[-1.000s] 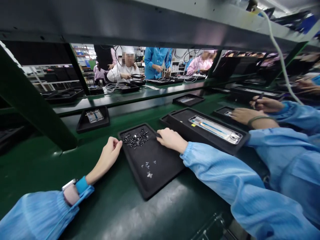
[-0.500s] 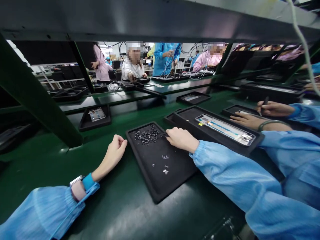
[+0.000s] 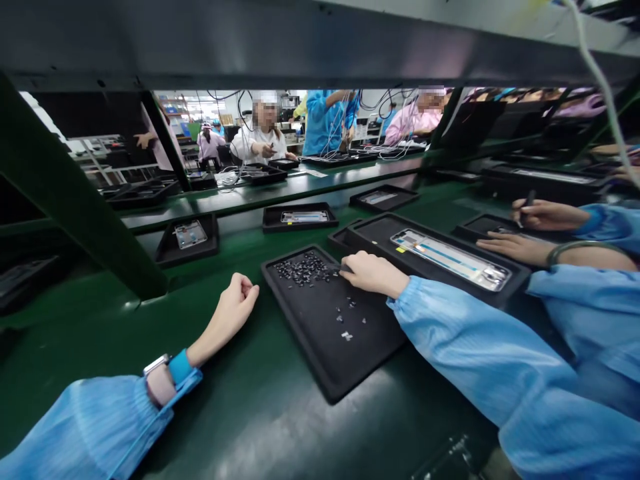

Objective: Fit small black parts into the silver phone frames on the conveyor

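Observation:
My right hand (image 3: 373, 273) is closed around dark tweezers (image 3: 334, 271), mostly hidden by the fingers, their tip beside a heap of small black parts (image 3: 303, 268). The heap lies at the far end of a shallow black tray (image 3: 320, 340). Nearer to me in that tray are a few loose bits and a small whitish piece (image 3: 347, 337). Just left of the tray, my left hand (image 3: 237, 303) hovers with curled fingers pressed together; whatever they may hold is hidden.
Black trays with phone frames (image 3: 453, 260) stand to the right and further back (image 3: 300, 219), (image 3: 191, 233). A co-worker's hands (image 3: 530, 233) work at the right with a pen-like tool. Green posts (image 3: 85, 187) and an overhead shelf (image 3: 320, 47) frame the green bench (image 3: 235, 413).
The tray of small parts and my right hand appear slightly further right. Loose bits in the tray lie differently. Another tray with a phone frame now shows behind it.

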A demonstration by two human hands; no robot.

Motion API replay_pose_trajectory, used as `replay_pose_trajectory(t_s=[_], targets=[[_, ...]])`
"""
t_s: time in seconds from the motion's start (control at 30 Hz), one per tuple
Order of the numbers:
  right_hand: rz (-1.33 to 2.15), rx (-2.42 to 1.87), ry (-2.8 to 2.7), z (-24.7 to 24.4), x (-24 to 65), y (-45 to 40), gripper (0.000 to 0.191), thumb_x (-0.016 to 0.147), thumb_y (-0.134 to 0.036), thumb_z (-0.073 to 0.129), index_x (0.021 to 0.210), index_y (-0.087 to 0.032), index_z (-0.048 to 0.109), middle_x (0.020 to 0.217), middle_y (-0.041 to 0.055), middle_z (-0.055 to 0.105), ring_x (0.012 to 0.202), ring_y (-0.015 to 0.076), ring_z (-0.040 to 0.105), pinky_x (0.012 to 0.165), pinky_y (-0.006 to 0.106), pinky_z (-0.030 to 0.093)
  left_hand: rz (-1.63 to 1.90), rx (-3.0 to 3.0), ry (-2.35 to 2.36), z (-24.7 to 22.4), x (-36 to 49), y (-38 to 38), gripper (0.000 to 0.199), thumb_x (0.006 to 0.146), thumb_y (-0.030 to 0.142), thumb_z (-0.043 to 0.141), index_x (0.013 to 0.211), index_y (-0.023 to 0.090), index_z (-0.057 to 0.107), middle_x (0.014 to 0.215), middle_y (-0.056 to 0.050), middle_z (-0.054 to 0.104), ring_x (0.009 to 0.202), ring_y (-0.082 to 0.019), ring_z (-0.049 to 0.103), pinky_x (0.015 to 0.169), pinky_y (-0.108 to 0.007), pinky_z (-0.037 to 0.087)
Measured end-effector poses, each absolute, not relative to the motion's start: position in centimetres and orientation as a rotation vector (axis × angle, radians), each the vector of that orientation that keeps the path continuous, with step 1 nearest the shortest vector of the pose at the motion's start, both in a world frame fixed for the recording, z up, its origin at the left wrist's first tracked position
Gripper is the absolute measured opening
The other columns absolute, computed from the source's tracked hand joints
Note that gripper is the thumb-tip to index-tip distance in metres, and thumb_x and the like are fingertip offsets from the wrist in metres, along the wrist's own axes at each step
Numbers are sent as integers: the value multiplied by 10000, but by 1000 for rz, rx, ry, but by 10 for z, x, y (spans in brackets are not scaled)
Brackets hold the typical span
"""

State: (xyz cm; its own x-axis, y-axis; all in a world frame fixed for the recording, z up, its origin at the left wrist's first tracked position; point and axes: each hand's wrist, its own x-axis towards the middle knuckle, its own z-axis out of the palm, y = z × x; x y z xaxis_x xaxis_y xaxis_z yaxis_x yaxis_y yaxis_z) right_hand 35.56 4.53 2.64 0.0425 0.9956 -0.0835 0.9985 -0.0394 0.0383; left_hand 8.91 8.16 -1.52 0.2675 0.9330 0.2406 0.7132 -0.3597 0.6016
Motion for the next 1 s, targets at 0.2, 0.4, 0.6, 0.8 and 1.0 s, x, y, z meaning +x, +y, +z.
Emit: replay_pose_trajectory(t_s=[0.2, 0.4, 0.6, 0.8, 1.0], targets=[[-75, 2250, 2117, 25, 362, 52, 319, 855, -337, 423, 1039, -145, 600, 1060, 171, 583, 976, 317, 594, 749, 388, 462, 676, 2443, 1469, 17, 95, 133, 123, 803, 251, 469, 730, 169, 526, 748, -37, 550, 698, -181, 555, 676, -318, 442], [-80, 2278, 2093, 30, 364, 50, 304, 833, -335, 450, 1011, -152, 615, 1046, 160, 592, 961, 299, 604, 738, 365, 470, 617, 2627, 1435, 25, 147, 203, 245, 876, 290, 521, 1065, 137, 551, 1089, -77, 568, 947, -194, 569, 816, -401, 482], [-37, 2293, 2079, 30, 370, 47, 286, 804, -306, 482, 989, -141, 623, 1041, 169, 595, 988, 323, 591, 758, 390, 467, 658, 2687, 1432, -11, 178, 252, 314, 878, 294, 519, 1159, 154, 506, 1175, -94, 529, 996, -213, 557, 831, -420, 485], [-34, 2321, 2056, 26, 370, 47, 280, 801, -288, 464, 975, -134, 622, 1006, 174, 607, 955, 323, 608, 730, 389, 480, 692, 2680, 1547, -30, 173, 282, 310, 873, 294, 528, 1144, 146, 513, 1149, -90, 540, 979, -211, 565, 815, -411, 492], [-99, 2330, 2024, 30, 370, 46, 299, 801, -310, 463, 999, -147, 616, 1036, 168, 600, 975, 307, 603, 746, 368, 479, 721, 2701, 1574, -29, 166, 288, 294, 870, 292, 534, 1122, 142, 526, 1122, -85, 554, 967, -207, 571, 809, -402, 493]])
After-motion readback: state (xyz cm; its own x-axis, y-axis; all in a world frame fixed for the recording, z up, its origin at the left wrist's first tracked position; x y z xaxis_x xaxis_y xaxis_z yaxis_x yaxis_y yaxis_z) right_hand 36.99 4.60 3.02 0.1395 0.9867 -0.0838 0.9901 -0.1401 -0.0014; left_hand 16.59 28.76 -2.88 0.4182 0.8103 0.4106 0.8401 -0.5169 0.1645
